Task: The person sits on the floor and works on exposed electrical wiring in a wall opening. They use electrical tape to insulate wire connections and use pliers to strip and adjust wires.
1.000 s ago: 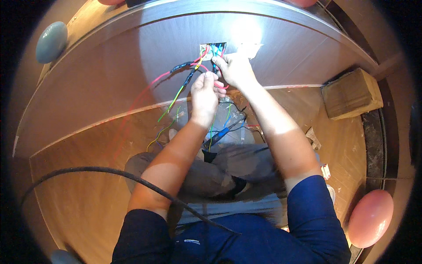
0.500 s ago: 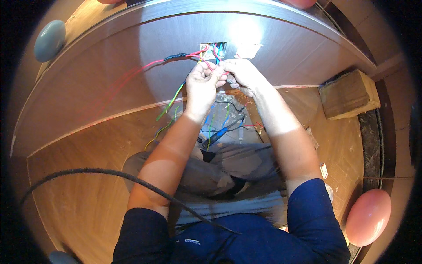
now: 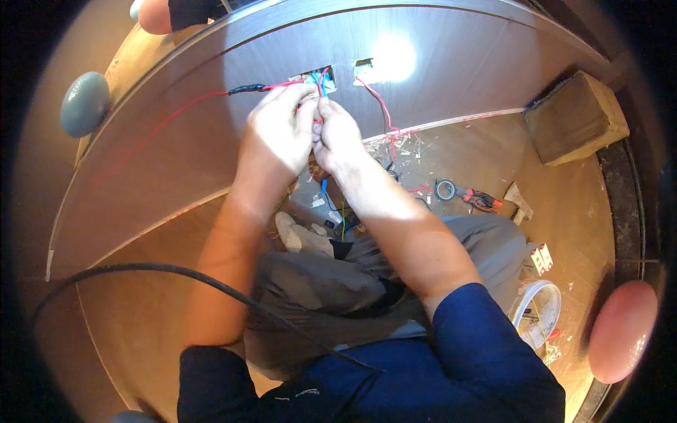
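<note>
My left hand [image 3: 271, 134] and my right hand [image 3: 338, 134] meet just below a cutout [image 3: 326, 79] in the grey panel. Both are closed, fingertips pinched together around a red wire [image 3: 317, 121], of which only a short bit shows between them. Red, blue and green wires [image 3: 323, 83] come out of the cutout down to my fingers. To the left, a red wire [image 3: 204, 97] with a black-taped joint [image 3: 247, 89] runs off along the panel. The wire ends are hidden by my fingers.
From a second cutout [image 3: 364, 67] a red wire [image 3: 384, 107] hangs to the floor. A tape roll [image 3: 445, 189], red-handled pliers [image 3: 481, 199], wire scraps and a white bucket [image 3: 537, 310] lie right. A wooden block [image 3: 577, 120] stands against the panel; a black cable [image 3: 169, 269] crosses the left.
The view has shifted, bringing the tape roll, pliers and bucket into sight. My left hand has turned so its back shows. The green-yellow wire end beside it is now out of sight.
</note>
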`<move>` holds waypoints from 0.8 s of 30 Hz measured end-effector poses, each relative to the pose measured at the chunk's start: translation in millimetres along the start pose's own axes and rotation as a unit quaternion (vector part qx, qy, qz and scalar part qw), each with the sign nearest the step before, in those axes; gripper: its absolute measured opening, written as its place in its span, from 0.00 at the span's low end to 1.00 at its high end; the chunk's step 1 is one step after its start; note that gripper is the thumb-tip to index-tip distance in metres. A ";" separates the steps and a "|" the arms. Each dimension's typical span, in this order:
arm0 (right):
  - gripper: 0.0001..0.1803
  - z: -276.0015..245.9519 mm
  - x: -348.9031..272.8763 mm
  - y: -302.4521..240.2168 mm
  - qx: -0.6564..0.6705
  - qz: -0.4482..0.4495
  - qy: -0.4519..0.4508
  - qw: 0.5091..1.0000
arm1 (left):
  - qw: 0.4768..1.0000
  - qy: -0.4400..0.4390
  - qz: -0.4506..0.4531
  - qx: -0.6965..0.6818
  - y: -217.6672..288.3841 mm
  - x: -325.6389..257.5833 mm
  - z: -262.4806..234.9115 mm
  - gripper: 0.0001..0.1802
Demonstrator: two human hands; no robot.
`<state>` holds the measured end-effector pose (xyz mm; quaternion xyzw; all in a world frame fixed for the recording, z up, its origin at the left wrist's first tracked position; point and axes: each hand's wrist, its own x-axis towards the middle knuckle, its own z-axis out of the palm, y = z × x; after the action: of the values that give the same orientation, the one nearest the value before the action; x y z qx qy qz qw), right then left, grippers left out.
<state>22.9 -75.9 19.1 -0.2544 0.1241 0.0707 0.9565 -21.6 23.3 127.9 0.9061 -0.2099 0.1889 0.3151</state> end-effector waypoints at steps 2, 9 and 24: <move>0.14 0.8 -1.6 9.4 -0.052 -0.021 0.005 0.998 | 0.990 -0.105 -0.084 0.046 -0.1 17.4 10.2 0.16; 0.12 1.1 1.8 15.5 0.073 -0.027 0.007 0.997 | 0.983 -0.121 -0.025 0.138 -10.1 49.0 44.8 0.15; 0.11 -3.4 11.8 -2.3 -0.003 0.061 -0.047 0.997 | 0.979 -0.093 -0.037 0.179 -30.9 46.6 68.9 0.22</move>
<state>34.1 -78.7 14.1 -0.2454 0.0944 0.1412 0.9544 47.5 -11.6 84.5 0.9686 -0.1673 0.1261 0.1340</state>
